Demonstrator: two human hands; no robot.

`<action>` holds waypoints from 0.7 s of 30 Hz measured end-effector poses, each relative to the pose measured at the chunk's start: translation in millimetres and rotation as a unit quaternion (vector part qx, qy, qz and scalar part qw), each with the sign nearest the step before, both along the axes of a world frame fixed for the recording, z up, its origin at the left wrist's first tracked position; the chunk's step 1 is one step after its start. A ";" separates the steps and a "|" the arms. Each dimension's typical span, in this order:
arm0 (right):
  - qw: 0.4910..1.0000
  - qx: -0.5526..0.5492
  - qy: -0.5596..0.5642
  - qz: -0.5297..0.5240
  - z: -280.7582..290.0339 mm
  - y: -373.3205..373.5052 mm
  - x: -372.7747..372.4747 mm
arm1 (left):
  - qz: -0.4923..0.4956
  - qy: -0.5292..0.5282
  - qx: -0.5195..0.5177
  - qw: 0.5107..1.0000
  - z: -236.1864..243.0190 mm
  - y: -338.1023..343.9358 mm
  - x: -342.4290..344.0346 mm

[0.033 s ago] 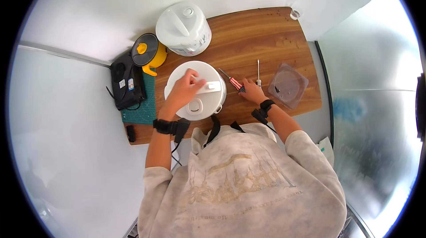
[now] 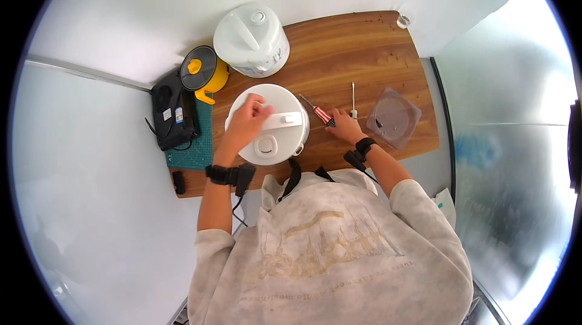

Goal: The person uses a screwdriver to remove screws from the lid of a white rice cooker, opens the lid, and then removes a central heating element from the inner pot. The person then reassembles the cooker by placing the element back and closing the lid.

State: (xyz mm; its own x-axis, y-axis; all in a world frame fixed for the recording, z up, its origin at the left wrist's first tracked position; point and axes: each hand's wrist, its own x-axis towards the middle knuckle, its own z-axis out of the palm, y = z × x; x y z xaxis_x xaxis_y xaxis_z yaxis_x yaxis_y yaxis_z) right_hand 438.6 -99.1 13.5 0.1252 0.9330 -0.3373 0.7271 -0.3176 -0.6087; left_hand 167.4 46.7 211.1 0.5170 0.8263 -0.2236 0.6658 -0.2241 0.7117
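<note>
A white rice cooker [image 2: 247, 150] with a round lid stands in front of me, a bar handle [image 2: 286, 120] across its top. My left hand [image 2: 245, 120] is over the left part of the lid, beside the handle's left end. Its fingers are curled, and whatever may be between them is hidden. To the cooker's right, my right hand [image 2: 344, 126] is closed round the handle end of a screwdriver [image 2: 322, 114] with a red, white and blue grip. The screwdriver's shaft points away toward the far left, on the wooden table.
Right of my right hand lie a slim screwdriver [image 2: 353, 98] and a clear plastic tray [image 2: 397, 128] with small parts. Behind the cooker stands another white cooker [image 2: 260, 52]. A yellow pot [image 2: 218, 76], black case [image 2: 173, 122] and green mat [image 2: 203, 143] are at left.
My left hand has shifted a little left over the lid, showing more of the bar handle. My right hand and the screwdriver look unchanged.
</note>
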 end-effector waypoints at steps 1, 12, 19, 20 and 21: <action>1.000 -0.007 -0.009 -0.001 6.0 -0.3 -0.3 | 0.030 -0.092 0.016 0.995 -7.5 6.2 -16.9; 0.973 0.152 0.134 0.113 129.4 13.1 -39.0 | 0.295 -0.275 -0.263 0.876 -112.8 32.4 -137.5; 0.988 0.074 0.102 0.086 128.0 19.3 -58.8 | 0.272 -0.275 -0.390 0.836 -119.1 9.3 -113.6; 0.987 0.081 0.113 0.080 135.2 22.7 -58.5 | 0.272 -0.264 -0.397 0.836 -114.9 10.1 -114.7; 0.985 0.088 0.124 0.075 141.9 26.3 -58.0 | 0.272 -0.252 -0.405 0.836 -110.7 10.2 -116.0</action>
State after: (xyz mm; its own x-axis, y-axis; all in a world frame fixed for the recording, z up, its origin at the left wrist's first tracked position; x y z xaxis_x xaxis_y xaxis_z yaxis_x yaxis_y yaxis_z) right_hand 380.6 -72.8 155.4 -0.0840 0.9817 -0.1707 0.5794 -0.0912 -0.8099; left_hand 51.4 56.9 100.4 0.3109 0.6538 -0.6898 0.0815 0.7048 0.7047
